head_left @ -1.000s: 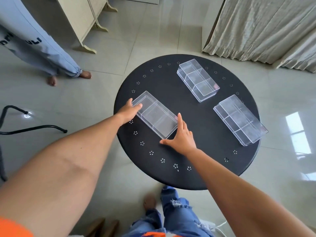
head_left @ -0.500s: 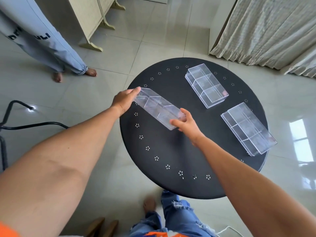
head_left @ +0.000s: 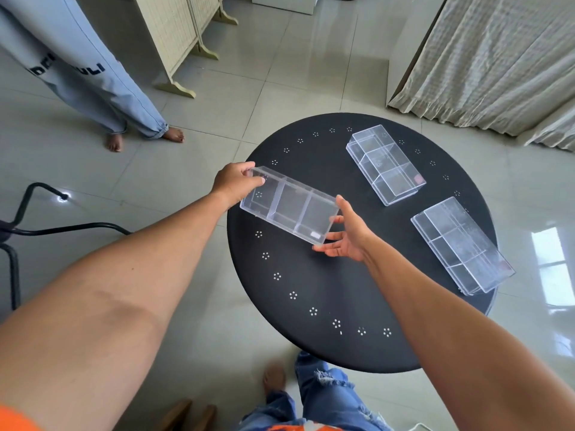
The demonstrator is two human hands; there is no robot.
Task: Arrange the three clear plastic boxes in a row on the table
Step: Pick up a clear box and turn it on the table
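Note:
A clear plastic box (head_left: 289, 209) with three compartments is held in the air above the left part of the round black table (head_left: 342, 306). My left hand (head_left: 233, 183) grips its far left end. My right hand (head_left: 347, 234) holds its near right end, fingers spread under the corner. A second clear box (head_left: 385, 164) lies at the table's far side. The third clear box (head_left: 460, 247) lies at the right edge, slightly overhanging it. Both lie at a slant, roughly parallel to each other.
A person in light blue trousers (head_left: 81, 73) stands barefoot at the far left. A cream folding screen (head_left: 177, 35) stands behind, curtains (head_left: 497, 57) hang at the far right, and a black metal chair frame (head_left: 31, 225) is at the left. My jeans and foot (head_left: 311, 396) are below the table.
The left box has been lifted off the table by both hands, tilted on the way up, and is now held level in the air, its open side facing up. The other two boxes have not moved.

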